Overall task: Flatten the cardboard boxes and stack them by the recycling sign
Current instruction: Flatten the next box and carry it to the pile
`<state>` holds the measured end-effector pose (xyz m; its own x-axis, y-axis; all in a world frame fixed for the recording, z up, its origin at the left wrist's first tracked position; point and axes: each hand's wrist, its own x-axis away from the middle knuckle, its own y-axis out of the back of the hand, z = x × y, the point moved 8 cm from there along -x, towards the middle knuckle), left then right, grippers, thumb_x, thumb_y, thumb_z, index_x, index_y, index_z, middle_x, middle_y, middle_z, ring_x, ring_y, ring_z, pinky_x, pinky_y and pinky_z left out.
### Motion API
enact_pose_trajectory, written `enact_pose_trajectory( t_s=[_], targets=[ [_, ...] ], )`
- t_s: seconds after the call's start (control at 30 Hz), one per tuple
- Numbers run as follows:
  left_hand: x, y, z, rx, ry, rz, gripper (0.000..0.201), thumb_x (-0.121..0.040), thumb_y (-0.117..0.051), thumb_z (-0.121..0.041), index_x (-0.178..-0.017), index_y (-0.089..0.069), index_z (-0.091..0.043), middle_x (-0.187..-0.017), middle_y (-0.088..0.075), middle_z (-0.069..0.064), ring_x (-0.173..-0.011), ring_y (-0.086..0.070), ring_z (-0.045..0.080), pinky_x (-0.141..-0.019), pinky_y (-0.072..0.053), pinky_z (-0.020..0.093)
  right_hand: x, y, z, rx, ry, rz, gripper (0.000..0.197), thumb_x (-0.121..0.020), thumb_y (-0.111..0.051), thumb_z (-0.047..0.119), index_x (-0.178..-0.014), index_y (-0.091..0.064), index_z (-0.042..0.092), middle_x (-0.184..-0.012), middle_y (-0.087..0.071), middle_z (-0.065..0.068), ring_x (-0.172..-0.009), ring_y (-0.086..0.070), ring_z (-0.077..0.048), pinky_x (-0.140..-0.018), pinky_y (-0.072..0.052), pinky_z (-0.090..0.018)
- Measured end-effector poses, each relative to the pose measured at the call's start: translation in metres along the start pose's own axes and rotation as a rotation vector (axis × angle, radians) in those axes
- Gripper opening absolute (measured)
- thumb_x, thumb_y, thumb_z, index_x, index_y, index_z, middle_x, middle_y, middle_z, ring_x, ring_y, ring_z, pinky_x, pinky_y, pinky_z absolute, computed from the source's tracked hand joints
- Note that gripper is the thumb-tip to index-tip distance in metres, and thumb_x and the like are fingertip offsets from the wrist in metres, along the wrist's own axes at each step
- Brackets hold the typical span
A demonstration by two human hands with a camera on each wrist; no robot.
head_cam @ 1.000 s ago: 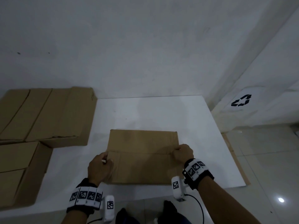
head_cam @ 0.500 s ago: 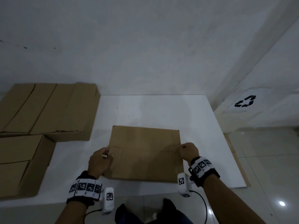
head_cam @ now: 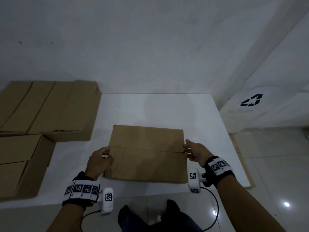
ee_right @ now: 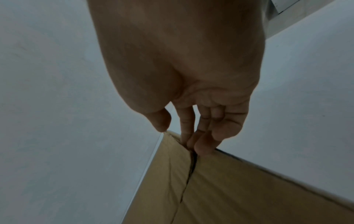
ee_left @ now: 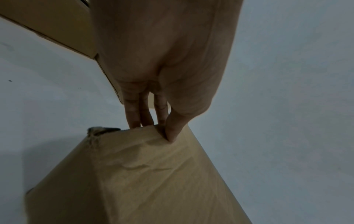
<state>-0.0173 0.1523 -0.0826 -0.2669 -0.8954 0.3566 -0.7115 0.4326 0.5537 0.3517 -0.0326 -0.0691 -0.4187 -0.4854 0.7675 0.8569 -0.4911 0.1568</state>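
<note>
A closed brown cardboard box (head_cam: pixel 147 153) sits mid-table, a seam running across its top flaps. My left hand (head_cam: pixel 100 158) grips its left edge at the seam. In the left wrist view that left hand (ee_left: pixel 159 128) has its thumb (ee_left: pixel 172 130) pressed on the creased top of the box (ee_left: pixel 143 174), with the fingers behind the edge. My right hand (head_cam: pixel 194 151) is at the right end of the seam with fingers extended. In the right wrist view the right hand (ee_right: pixel 182 136) touches the slit between the flaps of the box (ee_right: pixel 229 189). A recycling sign (head_cam: pixel 251 100) is on the right wall.
The white table (head_cam: pixel 150 108) stands against a white wall. Two larger cardboard boxes (head_cam: pixel 48 111) (head_cam: pixel 21 163) occupy its left side. A flat cardboard sheet (head_cam: pixel 237 149) lies on the tiled floor beside the table's right edge, below the sign. My feet show under the front edge.
My right hand has gone from curled on the box's right edge to fingers extended at the seam. My left hand keeps its hold on the left edge.
</note>
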Motion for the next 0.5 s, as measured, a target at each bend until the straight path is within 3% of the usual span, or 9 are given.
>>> enact_pose_trajectory(
  t_s=[0.1, 0.2, 0.27, 0.4, 0.5],
  targets=[
    [0.004, 0.003, -0.006, 0.035, -0.013, -0.014, 0.027, -0.091, -0.061, -0.020, -0.117, -0.066, -0.019, -0.109, -0.067, -0.001, -0.104, -0.061, 0.019, -0.089, -0.049, 0.034, 0.003, 0.000, 0.004, 0.027, 0.032, 0.008, 0.033, -0.096, -0.051, 0.037, -0.098, -0.068, 0.009, -0.095, -0.070, -0.008, -0.070, -0.056, -0.017, -0.060, -0.040, -0.025],
    [0.016, 0.011, -0.021, 0.116, -0.032, -0.030, 0.014, -0.097, -0.053, -0.031, -0.100, -0.066, -0.029, -0.102, -0.067, -0.004, -0.100, -0.062, 0.019, -0.085, -0.046, 0.031, 0.009, 0.004, 0.012, 0.054, 0.048, 0.038, 0.044, -0.098, -0.047, 0.043, -0.107, -0.068, 0.005, -0.102, -0.073, -0.011, -0.066, -0.055, -0.016, -0.061, -0.042, -0.026],
    [0.027, 0.019, -0.032, 0.194, -0.025, -0.026, 0.023, -0.100, -0.046, -0.037, -0.093, -0.066, -0.031, -0.098, -0.068, -0.006, -0.097, -0.063, 0.017, -0.086, -0.048, 0.034, 0.012, 0.007, 0.021, 0.051, 0.065, 0.072, 0.048, -0.097, -0.046, 0.047, -0.109, -0.067, 0.006, -0.105, -0.073, -0.009, -0.059, -0.051, -0.014, -0.059, -0.040, -0.026],
    [0.051, 0.038, -0.042, 0.357, 0.068, -0.027, 0.055, -0.100, -0.029, -0.050, -0.095, -0.071, -0.016, -0.091, -0.072, -0.002, -0.089, -0.066, 0.014, -0.079, -0.047, 0.033, 0.022, 0.015, 0.052, 0.038, 0.125, 0.131, 0.046, -0.095, -0.049, 0.052, -0.117, -0.061, 0.013, -0.110, -0.072, -0.006, -0.067, -0.055, -0.016, -0.062, -0.042, -0.027],
    [0.071, 0.047, -0.041, 0.368, 0.070, 0.048, 0.052, -0.097, -0.041, -0.046, -0.087, -0.074, -0.006, -0.085, -0.075, 0.004, -0.087, -0.068, 0.020, -0.084, -0.049, 0.035, 0.030, 0.012, 0.082, 0.058, 0.168, 0.195, 0.043, -0.092, -0.054, 0.050, -0.124, -0.055, 0.021, -0.114, -0.070, -0.008, -0.085, -0.065, -0.022, -0.071, -0.048, -0.030]
  ],
)
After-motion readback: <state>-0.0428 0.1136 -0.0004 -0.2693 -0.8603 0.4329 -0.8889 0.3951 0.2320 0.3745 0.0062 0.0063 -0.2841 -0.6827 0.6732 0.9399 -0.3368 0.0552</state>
